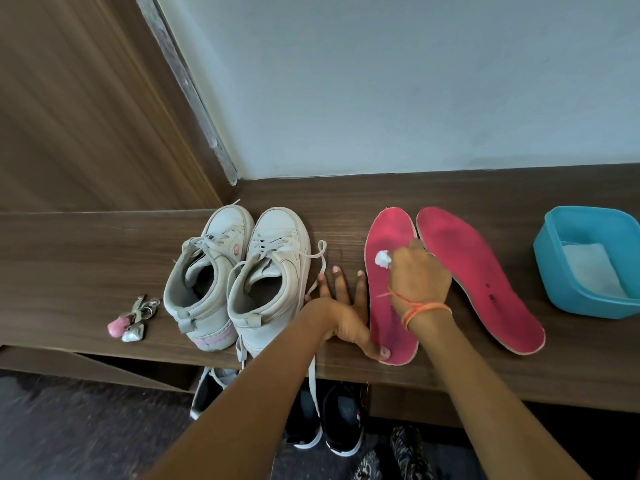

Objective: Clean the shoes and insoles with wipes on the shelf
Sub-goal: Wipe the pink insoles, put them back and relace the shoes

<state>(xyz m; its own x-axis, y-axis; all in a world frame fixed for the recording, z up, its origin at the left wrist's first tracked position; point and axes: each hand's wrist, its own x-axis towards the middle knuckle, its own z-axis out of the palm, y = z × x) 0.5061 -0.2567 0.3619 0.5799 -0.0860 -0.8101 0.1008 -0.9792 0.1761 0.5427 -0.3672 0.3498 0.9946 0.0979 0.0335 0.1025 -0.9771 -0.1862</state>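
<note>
Two white sneakers, the left shoe (204,278) and the right shoe (270,282), stand side by side on the wooden shelf (86,265). Two pink insoles lie to their right. My right hand (417,275) grips a crumpled white wipe (382,259) and presses it on the left insole (384,306). My left hand (341,313) lies flat on the shelf beside that insole, its thumb pressing the insole's heel end. The right insole (485,285) lies untouched.
A blue plastic tub (554,268) with white wipes inside sits at the far right of the shelf. A key bunch with pink charms (131,320) lies left of the sneakers. Dark shoes (325,424) stand on the floor below the shelf edge.
</note>
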